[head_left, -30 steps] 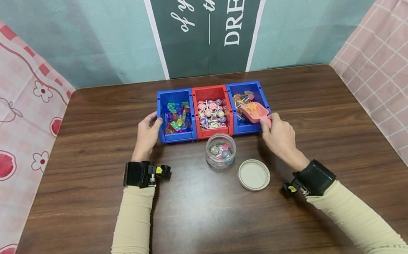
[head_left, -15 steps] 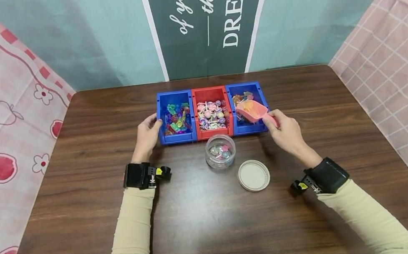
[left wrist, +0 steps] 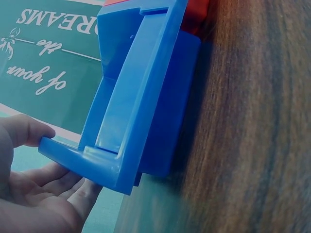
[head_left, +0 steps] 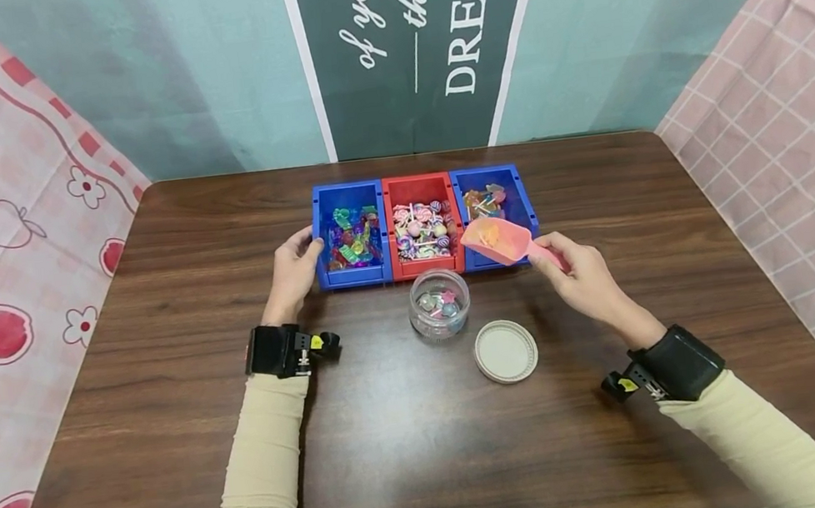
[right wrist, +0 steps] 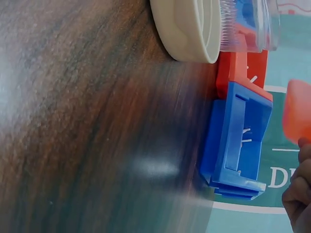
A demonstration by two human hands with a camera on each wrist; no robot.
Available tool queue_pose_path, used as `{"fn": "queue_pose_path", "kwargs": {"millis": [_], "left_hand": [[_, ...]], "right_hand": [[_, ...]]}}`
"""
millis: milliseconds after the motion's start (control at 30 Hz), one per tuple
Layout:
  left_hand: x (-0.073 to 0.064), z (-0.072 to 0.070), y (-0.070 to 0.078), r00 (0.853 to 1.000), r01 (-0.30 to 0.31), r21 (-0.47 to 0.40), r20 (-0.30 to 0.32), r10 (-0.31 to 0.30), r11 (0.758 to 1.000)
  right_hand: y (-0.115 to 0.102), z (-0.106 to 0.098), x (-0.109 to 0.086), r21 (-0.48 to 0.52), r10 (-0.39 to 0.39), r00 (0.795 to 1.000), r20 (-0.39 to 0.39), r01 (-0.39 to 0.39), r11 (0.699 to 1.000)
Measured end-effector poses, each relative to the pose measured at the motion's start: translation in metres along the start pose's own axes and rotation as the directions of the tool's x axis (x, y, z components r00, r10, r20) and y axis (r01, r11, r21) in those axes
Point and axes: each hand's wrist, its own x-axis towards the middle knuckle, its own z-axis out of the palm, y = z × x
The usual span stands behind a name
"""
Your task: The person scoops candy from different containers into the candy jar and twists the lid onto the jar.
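Note:
My right hand [head_left: 578,275] grips the handle of a pink scoop [head_left: 500,241], which holds some orange-yellow pieces. It hangs above the front of the right blue bin [head_left: 517,191], whose lollipop-like candies show behind it. In the right wrist view the scoop [right wrist: 297,111] is partly cut off by the frame edge. My left hand [head_left: 294,271] holds the side wall of the left blue bin [left wrist: 141,92], thumb at the rim and fingers along the outside. A clear jar [head_left: 439,305] with a few candies inside stands in front of the red bin [head_left: 420,185].
A cream lid [head_left: 506,352] lies on the wooden table [head_left: 399,448], to the right of the jar and nearer me. The three bins stand joined in a row, the left one with colourful translucent pieces and the red one with lollipops. Patterned cloths hang around the table.
My right hand has raised the loaded scoop out of the right blue bin and drawn it towards me, its tip shifting left. The left hand and the bins stay in place.

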Motion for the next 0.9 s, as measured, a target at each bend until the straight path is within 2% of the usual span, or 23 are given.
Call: {"fn": "queue_pose_path", "kwargs": {"millis": [333,600,733,900], "left_hand": [[0.002,0.001,0.000,1.000,0.002,-0.007,-0.009,-0.002,1.000],[0.002,0.001,0.001,1.000,-0.001,-0.004,-0.008,0.001,1.000],[0.001,0.001,0.001,1.000,0.001,-0.005,-0.004,-0.001,1.000],[0.001,0.001,0.001,1.000,-0.003,-0.008,-0.004,0.003,1.000]], "right_hand": [[-0.007,-0.003,-0.009,0.092,-0.062,0.990,0.127,0.051,0.995],[-0.007,-0.004,-0.014,0.171,-0.110,0.977,0.180,0.079,0.982],[-0.006,-0.005,-0.013,0.186,-0.160,0.966,0.203,0.122,0.975],[-0.005,-0.009,-0.009,0.169,-0.213,0.942,0.258,0.173,0.970]]}}
